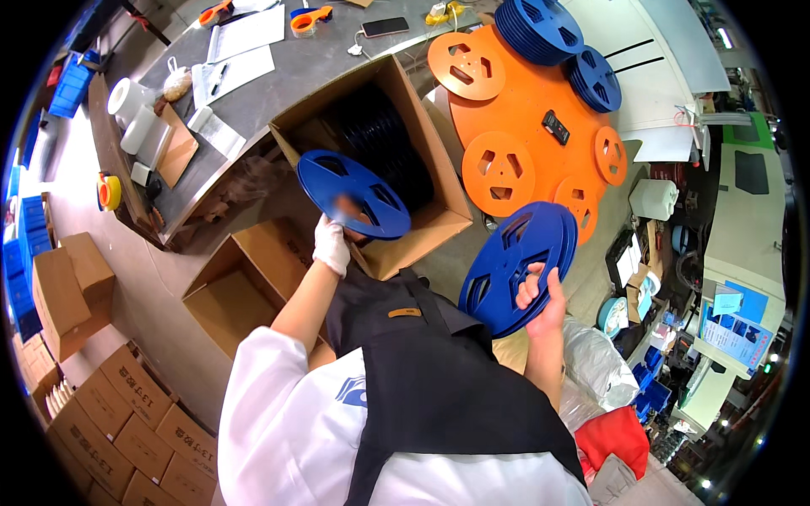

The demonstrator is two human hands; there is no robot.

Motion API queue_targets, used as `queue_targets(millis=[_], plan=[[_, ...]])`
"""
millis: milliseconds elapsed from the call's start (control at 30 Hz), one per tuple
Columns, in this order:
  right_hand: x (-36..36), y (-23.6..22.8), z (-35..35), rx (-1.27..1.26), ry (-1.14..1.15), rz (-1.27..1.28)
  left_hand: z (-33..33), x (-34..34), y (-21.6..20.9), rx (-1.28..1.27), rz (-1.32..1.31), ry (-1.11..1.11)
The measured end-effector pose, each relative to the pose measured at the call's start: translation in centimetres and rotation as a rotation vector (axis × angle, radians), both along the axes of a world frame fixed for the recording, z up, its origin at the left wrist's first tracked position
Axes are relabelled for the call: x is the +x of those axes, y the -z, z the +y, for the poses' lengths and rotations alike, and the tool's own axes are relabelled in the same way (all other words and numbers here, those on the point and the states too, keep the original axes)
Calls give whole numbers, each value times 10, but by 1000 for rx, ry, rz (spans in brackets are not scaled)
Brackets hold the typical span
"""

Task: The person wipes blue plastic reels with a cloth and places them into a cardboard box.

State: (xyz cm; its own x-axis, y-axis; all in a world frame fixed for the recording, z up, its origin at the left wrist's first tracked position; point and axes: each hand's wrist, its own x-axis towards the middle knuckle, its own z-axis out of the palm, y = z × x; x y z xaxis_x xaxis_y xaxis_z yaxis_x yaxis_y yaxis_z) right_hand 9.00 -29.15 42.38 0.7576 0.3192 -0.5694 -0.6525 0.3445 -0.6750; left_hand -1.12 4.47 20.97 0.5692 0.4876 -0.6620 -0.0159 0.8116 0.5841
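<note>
My left hand (332, 245), in a white glove, grips the near edge of a blue plastic reel (371, 187). That reel tilts over the mouth of an open cardboard box (451, 215), in which dark blue reels (384, 126) are stacked. On the other side, my bare right hand (542, 299) is closed on a small stack of blue reels (506, 278), with its fingers at an opening in them. These reels stand tilted beside my apron, apart from the box. Part of the left fingers is hidden behind the reel.
An orange round table (523, 110) bears orange discs (498, 173) and blue reel stacks (540, 29). A grey workbench (312, 76) holds tape dispensers, papers and a phone (386, 27). Another open carton (228, 304) is at my left; sealed cartons (139, 422) are stacked at lower left.
</note>
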Motion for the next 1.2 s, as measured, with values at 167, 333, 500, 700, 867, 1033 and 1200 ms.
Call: queue_targets(millis=[167,333,500,700,867,1033,1200], plan=[[-16,4,0,-60,50,46,39,32,110,-206,-211,87],[-34,1,-2,-114,132,53,40,90,64,57,302,115],[-45,4,-5,-114,188,86,46,103,78,6,172,81],[-44,3,-5,-112,195,85,34,116,80,20,124,130],[-40,3,-5,-107,172,93,30,117,87,19,129,166],[-34,3,3,-102,111,122,31,95,126,289,332,267],[-33,3,2,-123,84,91,9,33,89,283,501,497]])
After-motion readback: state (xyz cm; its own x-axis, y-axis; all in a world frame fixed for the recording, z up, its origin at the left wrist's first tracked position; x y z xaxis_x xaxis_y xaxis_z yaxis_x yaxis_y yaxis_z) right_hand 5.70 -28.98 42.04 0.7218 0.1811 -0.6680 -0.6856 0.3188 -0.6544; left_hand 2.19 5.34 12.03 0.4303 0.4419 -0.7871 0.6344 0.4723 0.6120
